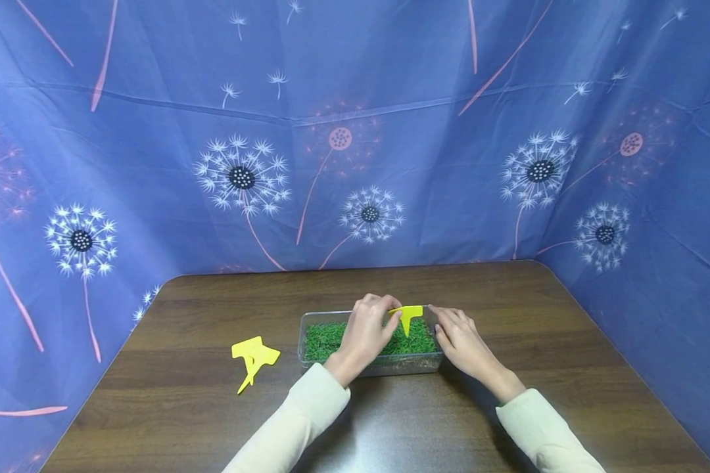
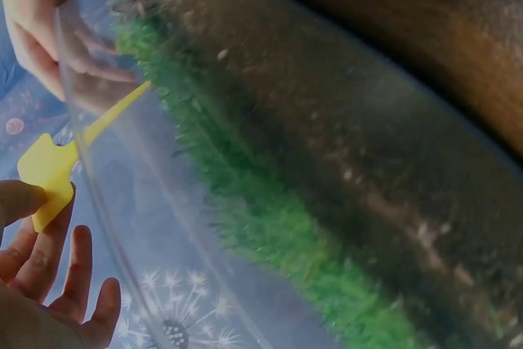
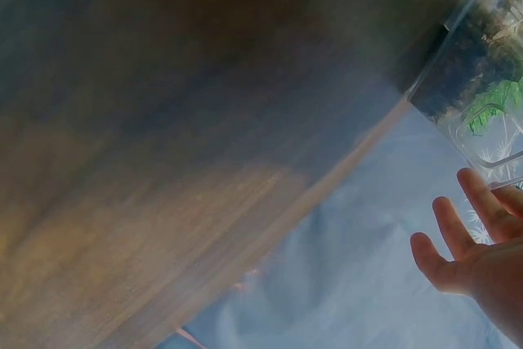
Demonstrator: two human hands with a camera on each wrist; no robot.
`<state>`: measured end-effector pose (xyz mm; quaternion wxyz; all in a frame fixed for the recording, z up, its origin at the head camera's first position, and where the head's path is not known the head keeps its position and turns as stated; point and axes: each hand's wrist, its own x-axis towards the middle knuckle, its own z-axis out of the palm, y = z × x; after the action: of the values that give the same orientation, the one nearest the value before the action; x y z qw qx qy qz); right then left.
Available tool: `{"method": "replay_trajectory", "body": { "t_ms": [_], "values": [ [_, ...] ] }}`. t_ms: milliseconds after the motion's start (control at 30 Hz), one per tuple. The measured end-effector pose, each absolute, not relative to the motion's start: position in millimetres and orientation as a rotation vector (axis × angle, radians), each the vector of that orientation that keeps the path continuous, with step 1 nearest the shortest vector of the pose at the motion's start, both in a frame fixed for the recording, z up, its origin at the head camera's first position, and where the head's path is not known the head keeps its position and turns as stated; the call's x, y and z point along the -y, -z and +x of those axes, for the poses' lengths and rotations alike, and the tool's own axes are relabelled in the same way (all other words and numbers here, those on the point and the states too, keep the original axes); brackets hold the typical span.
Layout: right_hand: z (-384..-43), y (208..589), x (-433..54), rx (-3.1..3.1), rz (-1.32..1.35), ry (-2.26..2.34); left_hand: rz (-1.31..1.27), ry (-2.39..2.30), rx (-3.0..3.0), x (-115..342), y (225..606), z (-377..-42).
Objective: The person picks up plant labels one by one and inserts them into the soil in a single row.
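Note:
A clear plastic container holds dark soil topped with green grass. Between thumb and forefinger my left hand pinches the head of a yellow T-shaped plant label above the grass. In the left wrist view, the stem of the label points down with its tip right at the grass. My right hand is at the container's right end, fingertips at the rim. From the right wrist, this hand shows fingers spread and only slightly bent.
Several more yellow plant labels lie overlapping on the brown wooden table, left of the container. Behind and at the sides hangs a blue cloth with a dandelion print.

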<state>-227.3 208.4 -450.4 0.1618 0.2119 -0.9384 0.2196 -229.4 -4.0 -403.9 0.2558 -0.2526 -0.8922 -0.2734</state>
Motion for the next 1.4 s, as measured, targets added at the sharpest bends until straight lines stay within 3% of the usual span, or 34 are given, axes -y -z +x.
{"method": "replay_trajectory", "body": {
  "t_ms": [1400],
  "values": [
    [-227,449,-208,2.687,0.613,-0.631,-0.707,0.598,2.483,-13,426,-233]
  ]
}}
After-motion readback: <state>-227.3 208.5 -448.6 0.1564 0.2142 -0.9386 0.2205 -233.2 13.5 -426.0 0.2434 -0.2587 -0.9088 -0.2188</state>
